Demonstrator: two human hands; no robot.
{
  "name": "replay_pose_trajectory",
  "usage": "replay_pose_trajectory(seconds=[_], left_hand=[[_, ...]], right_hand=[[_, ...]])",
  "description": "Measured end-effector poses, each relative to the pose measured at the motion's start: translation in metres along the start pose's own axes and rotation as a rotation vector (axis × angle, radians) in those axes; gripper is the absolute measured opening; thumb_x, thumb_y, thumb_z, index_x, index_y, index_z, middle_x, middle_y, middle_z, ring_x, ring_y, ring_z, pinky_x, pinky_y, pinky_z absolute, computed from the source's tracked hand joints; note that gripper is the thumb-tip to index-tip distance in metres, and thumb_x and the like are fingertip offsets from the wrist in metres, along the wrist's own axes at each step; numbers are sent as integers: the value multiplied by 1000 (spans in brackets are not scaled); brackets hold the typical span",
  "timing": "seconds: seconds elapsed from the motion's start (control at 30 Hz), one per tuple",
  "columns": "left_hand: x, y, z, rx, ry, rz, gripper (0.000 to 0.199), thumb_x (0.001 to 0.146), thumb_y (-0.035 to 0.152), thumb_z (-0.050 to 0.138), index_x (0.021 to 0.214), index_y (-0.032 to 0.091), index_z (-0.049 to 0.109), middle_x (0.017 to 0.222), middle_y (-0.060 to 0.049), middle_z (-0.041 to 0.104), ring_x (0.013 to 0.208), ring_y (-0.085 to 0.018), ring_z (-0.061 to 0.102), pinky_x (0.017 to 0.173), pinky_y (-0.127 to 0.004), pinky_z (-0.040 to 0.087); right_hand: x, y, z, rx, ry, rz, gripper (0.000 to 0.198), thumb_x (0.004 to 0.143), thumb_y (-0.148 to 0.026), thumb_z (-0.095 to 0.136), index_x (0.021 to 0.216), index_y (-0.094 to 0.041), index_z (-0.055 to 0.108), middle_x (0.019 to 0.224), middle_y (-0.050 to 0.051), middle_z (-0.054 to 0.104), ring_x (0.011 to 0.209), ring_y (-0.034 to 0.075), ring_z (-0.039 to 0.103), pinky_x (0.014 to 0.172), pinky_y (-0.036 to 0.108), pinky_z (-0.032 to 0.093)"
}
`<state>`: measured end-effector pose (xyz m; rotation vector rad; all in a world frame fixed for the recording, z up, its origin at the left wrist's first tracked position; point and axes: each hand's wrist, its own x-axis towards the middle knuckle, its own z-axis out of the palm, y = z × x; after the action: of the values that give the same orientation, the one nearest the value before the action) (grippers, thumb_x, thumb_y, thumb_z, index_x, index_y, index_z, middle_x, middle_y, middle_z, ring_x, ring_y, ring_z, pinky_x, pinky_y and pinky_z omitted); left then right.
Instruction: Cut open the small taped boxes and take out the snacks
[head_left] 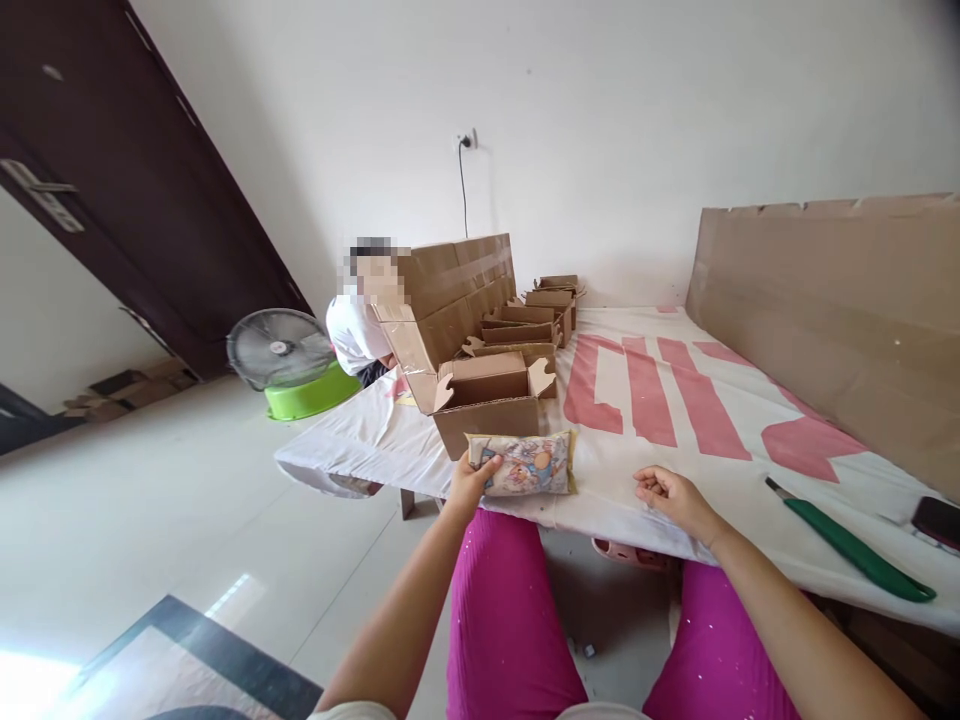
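My left hand [474, 482] grips the left end of a small, plump packet [531, 466] with a colourful cartoon print and yellowish edges. The thumb lies across its front. Just behind the packet stands an open cardboard box [487, 415] with its end flaps sticking up. To the right, my right hand [669, 498] rests near the front edge of the cloth-covered table [600, 490]. Its fingers are curled in, and nothing shows in them. A green-handled knife [855, 545] lies on the cloth further right.
More open boxes [525, 325] run in a row toward the wall, beside a stack of closed cartons [461, 290]. A cardboard sheet [825, 310] stands at the right. Beyond the table's left side are a seated person [356, 335], a fan [279, 348] and a green basin [311, 393].
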<state>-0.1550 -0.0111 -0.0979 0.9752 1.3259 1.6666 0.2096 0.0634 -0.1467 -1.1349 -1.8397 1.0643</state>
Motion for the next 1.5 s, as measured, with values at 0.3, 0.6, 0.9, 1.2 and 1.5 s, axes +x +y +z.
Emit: replay_pose_trajectory(seconds=[0.3, 0.6, 0.9, 1.2, 1.5], left_hand=[[15, 5, -50, 109, 129, 94, 59, 50, 52, 85, 92, 16, 66, 87, -6, 73, 81, -24, 68, 73, -35, 55], [32, -13, -67, 198, 248, 193, 49, 58, 46, 79, 93, 16, 65, 82, -3, 70, 75, -21, 64, 71, -33, 53], [43, -17, -66, 235, 268, 211, 51, 58, 44, 79, 97, 15, 62, 90, -6, 69, 82, -21, 64, 73, -33, 53], [31, -2, -65, 388, 535, 330, 54, 67, 45, 72, 108, 20, 49, 107, -8, 58, 101, -24, 58, 88, -41, 49], [44, 77, -40, 1023, 254, 763, 32, 82, 26, 54, 114, 22, 59, 123, -12, 61, 126, -31, 45, 110, -49, 27]], right_hand=[[-4, -9, 2, -86, 17, -20, 30, 73, -44, 66, 92, -21, 66, 78, 2, 66, 67, 16, 59, 65, 30, 50], [-7, -14, 2, -123, 16, -34, 28, 74, -43, 65, 92, -21, 67, 74, 1, 65, 65, 16, 58, 65, 30, 50], [-7, -11, 3, -139, 0, -34, 28, 76, -43, 64, 93, -21, 66, 74, 1, 66, 65, 16, 59, 66, 30, 50], [-7, -9, 3, -139, 5, -47, 28, 76, -44, 64, 93, -22, 67, 73, 1, 66, 65, 17, 60, 65, 31, 50], [-7, -12, 1, -160, -8, -39, 29, 79, -46, 62, 94, -22, 66, 75, 2, 67, 69, 19, 62, 68, 32, 50]])
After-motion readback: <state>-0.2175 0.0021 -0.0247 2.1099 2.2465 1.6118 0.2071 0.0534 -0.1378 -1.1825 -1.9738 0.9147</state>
